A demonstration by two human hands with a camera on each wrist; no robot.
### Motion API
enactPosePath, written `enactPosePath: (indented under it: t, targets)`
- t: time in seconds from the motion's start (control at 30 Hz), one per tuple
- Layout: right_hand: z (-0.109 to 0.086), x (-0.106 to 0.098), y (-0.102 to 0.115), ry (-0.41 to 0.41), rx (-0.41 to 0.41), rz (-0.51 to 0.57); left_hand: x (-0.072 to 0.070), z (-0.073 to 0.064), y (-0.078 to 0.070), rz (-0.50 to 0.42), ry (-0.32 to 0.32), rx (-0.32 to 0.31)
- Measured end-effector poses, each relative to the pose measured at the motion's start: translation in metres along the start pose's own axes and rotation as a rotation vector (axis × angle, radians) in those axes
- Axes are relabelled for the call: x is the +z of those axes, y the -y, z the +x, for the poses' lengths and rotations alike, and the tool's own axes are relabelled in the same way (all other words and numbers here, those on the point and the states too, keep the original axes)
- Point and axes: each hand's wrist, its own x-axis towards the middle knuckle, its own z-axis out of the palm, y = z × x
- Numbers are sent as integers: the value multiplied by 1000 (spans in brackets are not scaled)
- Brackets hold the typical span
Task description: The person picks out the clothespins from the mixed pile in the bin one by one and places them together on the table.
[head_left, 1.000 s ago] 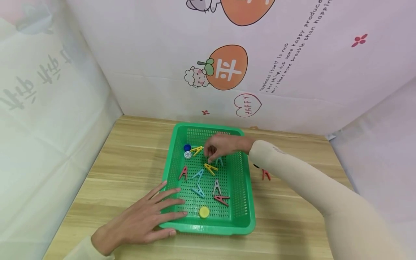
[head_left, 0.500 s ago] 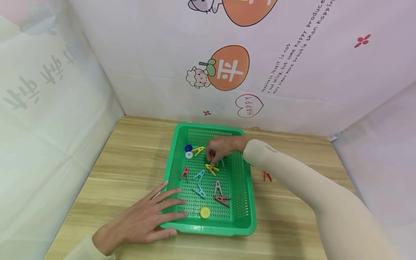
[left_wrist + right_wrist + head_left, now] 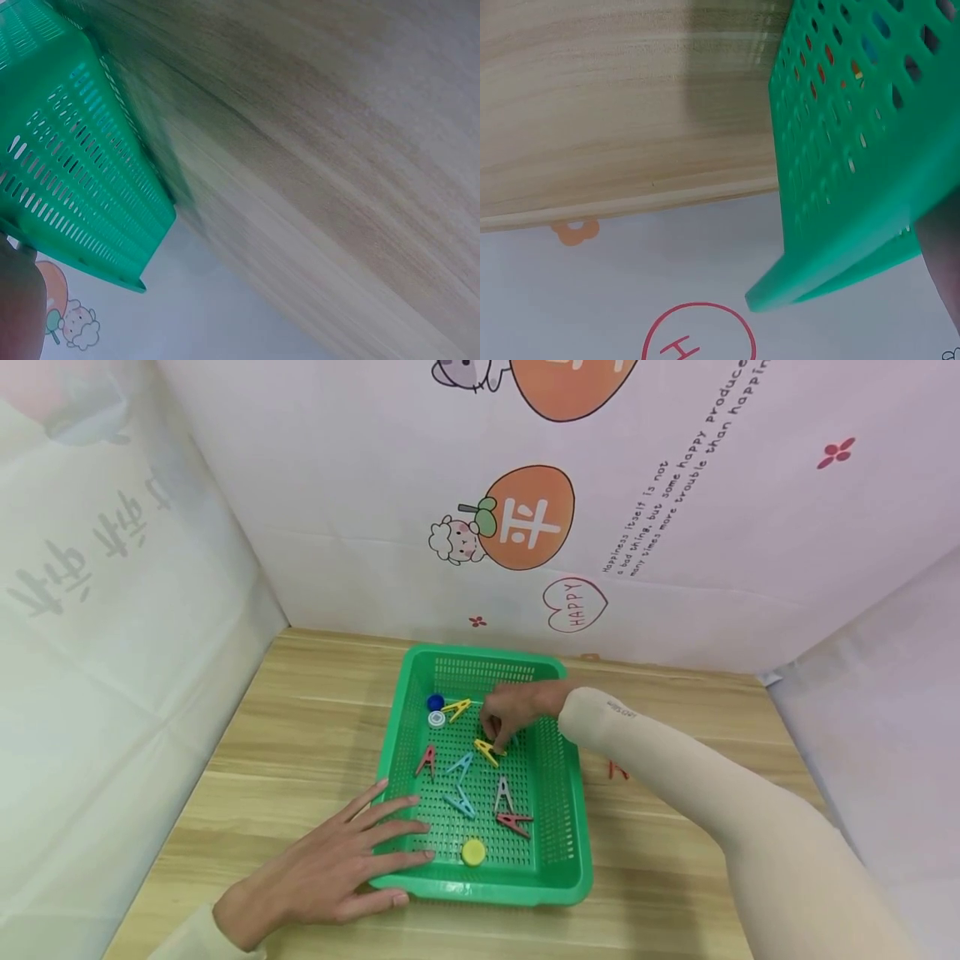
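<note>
In the head view my right hand point(image 3: 512, 712) reaches down into a green basket point(image 3: 393, 727). Its curled fingertips pinch one leg of a yellow clothespin point(image 3: 487, 752), covering part of it; a light blue one beside it is mostly hidden by the hand. My left hand point(image 3: 330, 858) lies over the basket's near left side, fingers spread and straight across the rim. Around the basket floor lie another yellow clothespin point(image 3: 457, 710), a red clothespin point(image 3: 426, 762), light blue clothespins point(image 3: 460, 802), a grey clothespin point(image 3: 503, 794) and a second red clothespin point(image 3: 514, 824).
Also in the basket are a blue cap point(image 3: 435, 702), a white cap point(image 3: 437, 719) and a yellow cap point(image 3: 473, 852). A red clothespin point(image 3: 618, 770) lies on the wooden table point(image 3: 225, 760) to the right, partly behind the sleeve. Printed white sheets point(image 3: 360, 485) enclose the table.
My right hand has lowered and come nearer, from above the yellow clothespin onto its leg, covering more of the light blue one. The left hand keeps its place on the rim.
</note>
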Motion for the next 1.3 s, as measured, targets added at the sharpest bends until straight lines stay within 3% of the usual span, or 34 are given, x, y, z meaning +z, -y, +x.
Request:
enactPosePath:
  t: [0.33,0.67,0.97,1.3]
  targets:
    - [1,8,0,-6,19,-8,0,0,-1,-4,-4,-3]
    - [2,13,1,-51,-26,-24,-1,1,-1,-13,14,-18]
    - [0,15,-2,-81,-73,10,2,0,-1,0,-14,1]
    - [-5,20,-1,-107,-59,-37,2,0,-1,2,-7,-8]
